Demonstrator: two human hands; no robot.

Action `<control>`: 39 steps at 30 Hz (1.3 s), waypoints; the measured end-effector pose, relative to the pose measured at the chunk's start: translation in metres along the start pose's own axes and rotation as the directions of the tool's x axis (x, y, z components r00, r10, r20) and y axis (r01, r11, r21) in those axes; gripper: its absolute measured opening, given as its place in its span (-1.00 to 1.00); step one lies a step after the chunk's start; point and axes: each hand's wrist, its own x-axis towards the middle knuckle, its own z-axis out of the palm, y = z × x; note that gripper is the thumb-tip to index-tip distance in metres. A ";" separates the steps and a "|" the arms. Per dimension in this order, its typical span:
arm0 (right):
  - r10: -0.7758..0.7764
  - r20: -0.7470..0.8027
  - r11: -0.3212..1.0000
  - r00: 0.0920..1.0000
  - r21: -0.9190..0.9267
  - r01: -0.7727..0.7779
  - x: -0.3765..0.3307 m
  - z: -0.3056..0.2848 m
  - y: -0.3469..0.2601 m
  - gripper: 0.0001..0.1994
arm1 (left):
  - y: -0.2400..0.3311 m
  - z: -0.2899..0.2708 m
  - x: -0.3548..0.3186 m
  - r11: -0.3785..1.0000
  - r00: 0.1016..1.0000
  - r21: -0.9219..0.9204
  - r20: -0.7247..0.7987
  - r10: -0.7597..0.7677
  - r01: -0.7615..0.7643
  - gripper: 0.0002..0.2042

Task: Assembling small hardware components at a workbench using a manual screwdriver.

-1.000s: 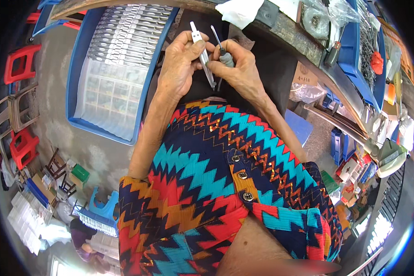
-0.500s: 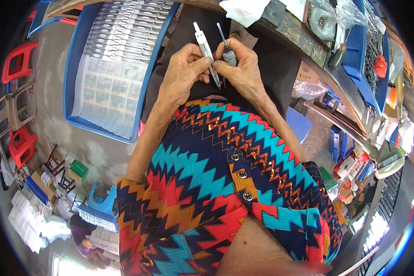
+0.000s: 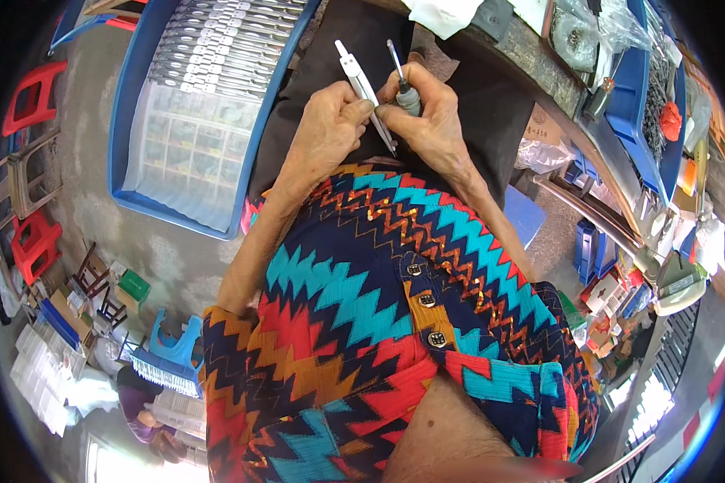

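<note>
My left hand is closed around a white and silver drawing compass, pinching it between thumb and fingers. The compass slants over my lap, its knobbed top away from me and its pointed end toward my shirt. My right hand has its fingers wrapped round a small screwdriver with a grey handle, whose thin shaft points up and away from the compass. The right thumb meets the compass beside the left thumb. The palms and some fingertips are hidden.
At left, a blue tray holds rows of similar compasses above a translucent sheet. A worn bench edge curves along the upper right, with a blue bin of dark thin parts. Red stools stand far left; another person is lower left.
My left fingers have curled in more tightly on the compass. My right hand has shifted slightly right with the screwdriver, which stays in its grip. The whole view has moved a little.
</note>
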 end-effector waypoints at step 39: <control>0.107 0.110 0.994 0.988 0.014 -0.109 0.002 0.009 0.022 -0.92 | -0.029 -0.157 -0.008 0.975 0.669 0.031 -0.723 0.174 -0.220 -0.89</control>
